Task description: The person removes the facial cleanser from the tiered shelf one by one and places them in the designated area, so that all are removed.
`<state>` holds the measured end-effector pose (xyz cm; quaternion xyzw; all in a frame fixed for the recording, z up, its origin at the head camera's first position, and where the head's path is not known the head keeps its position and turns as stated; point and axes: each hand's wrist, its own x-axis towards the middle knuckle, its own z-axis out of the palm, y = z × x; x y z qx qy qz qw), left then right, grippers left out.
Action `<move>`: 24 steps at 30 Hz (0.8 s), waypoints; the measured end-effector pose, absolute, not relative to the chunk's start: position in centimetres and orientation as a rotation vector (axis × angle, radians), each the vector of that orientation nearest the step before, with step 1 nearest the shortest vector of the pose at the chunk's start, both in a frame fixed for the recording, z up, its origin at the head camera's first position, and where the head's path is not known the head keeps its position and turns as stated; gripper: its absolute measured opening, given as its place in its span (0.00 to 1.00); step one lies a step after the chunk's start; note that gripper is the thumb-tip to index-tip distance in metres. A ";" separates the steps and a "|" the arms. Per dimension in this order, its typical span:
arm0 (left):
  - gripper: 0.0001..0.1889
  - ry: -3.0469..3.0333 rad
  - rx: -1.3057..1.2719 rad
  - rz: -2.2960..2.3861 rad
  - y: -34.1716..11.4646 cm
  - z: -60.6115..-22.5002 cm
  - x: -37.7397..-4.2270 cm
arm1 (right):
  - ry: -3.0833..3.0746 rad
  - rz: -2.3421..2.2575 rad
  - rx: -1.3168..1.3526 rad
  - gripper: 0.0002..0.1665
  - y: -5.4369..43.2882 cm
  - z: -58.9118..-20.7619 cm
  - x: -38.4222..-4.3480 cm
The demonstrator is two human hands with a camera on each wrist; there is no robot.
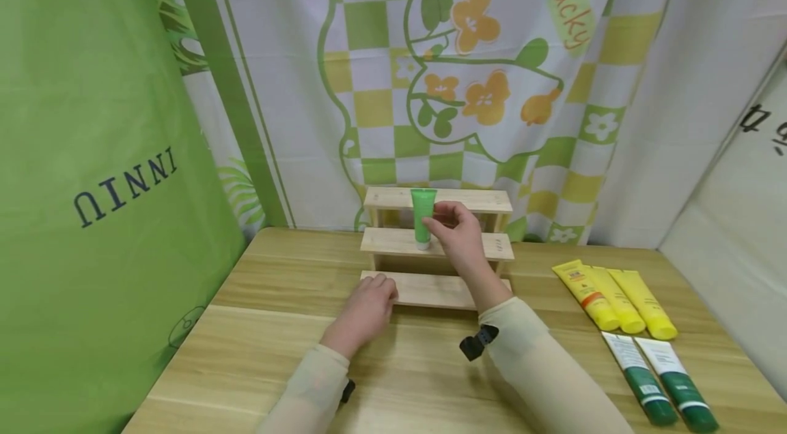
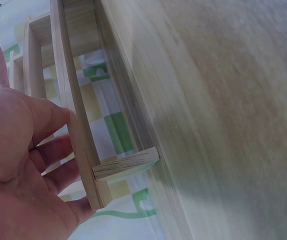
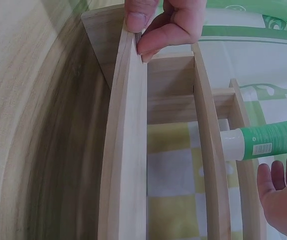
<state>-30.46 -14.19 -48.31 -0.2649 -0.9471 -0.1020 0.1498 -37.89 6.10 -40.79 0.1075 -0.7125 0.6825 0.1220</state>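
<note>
A three-step wooden shelf [image 1: 433, 289] stands at the back of the table. With its thumb and fingers, my left hand [image 1: 367, 299] pinches the left end of the lowest step; the right wrist view shows these fingertips at the board's edge. My right hand [image 1: 461, 232] holds a green squeeze tube [image 1: 423, 208] upright from its right side, between thumb and fingers. The tube's white cap [image 3: 232, 145] points down and meets the middle step. The tube's flat crimped end rises as high as the top step.
To the right lie three yellow tubes [image 1: 617, 299] side by side. Closer to me are two white-and-green tubes [image 1: 676, 379]. A patterned curtain [image 1: 381, 31] hangs right behind the shelf, and a green cloth [image 1: 111, 270] hangs along the left side.
</note>
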 end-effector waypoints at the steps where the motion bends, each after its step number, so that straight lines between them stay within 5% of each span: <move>1: 0.05 -2.729 -0.760 -0.297 -14.2 -48.3 -30.4 | -2.082 1.990 0.308 0.23 6.0 -40.7 -37.9; 24: 0.07 -2.714 -0.763 -0.288 -14.2 -48.2 -30.5 | -1.905 1.980 0.195 0.21 5.0 -40.5 -38.4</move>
